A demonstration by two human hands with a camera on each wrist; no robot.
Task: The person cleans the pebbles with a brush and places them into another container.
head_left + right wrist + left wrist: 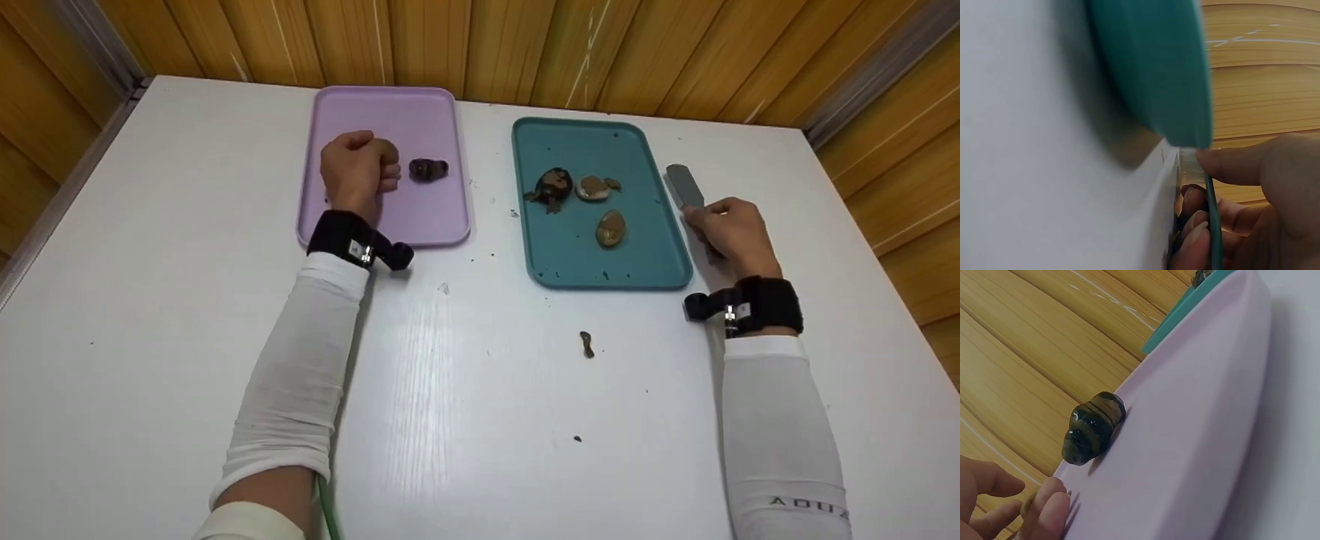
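On the white table (150,300), the left hand (356,172) rests inside the purple tray (390,105) with its fingers curled around a small brown lump (388,150), and a dark banded stone (428,169) lies just to its right in the same tray. Further right, the teal tray (577,262) holds a dark shell-like piece (553,187) and two tan pieces (595,187), while the right hand (731,234) sits just past its right edge, gripping a grey flat-bladed tool (685,185) by the handle, blade pointing to the far side
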